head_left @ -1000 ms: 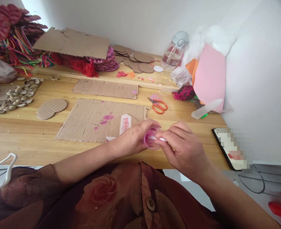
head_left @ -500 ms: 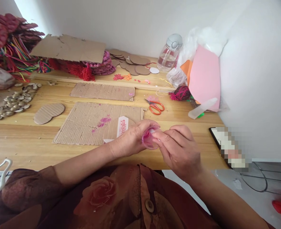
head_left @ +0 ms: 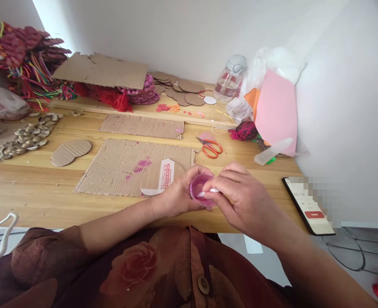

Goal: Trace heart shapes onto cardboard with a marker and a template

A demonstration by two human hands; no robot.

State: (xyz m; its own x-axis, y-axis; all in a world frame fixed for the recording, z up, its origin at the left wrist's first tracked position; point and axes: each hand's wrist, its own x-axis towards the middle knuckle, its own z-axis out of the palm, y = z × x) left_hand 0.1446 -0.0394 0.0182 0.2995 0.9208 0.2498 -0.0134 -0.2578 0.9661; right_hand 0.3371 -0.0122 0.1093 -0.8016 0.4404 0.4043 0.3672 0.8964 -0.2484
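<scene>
My left hand (head_left: 181, 190) is wrapped round a small clear plastic cup (head_left: 193, 193), tilted so that its opening shows pink-purple paint inside. Between the thumb and fingers of my right hand (head_left: 237, 194) is a small white stick (head_left: 214, 190), its lower end inside the cup; I cannot make out its tip. Below and left of the cup lies a sheet of corrugated cardboard (head_left: 112, 167) with purple paint smears. On this sheet rests a cardboard cutout (head_left: 153, 175) with a red-printed white label, partly covered by my left hand.
Orange-handled scissors (head_left: 212, 149) lie beyond the hands. A heart-shaped cardboard piece (head_left: 72, 152) and shells (head_left: 28, 137) are at left. Behind stand a water bottle (head_left: 230, 79) and cardboard discs (head_left: 179, 96). A phone (head_left: 309, 209) lies at the right edge, near pink sheets (head_left: 277, 113).
My right hand has shifted and turned at the cup, so the white stick now shows more clearly. The cup's opening faces the camera more. The whole view has moved slightly.
</scene>
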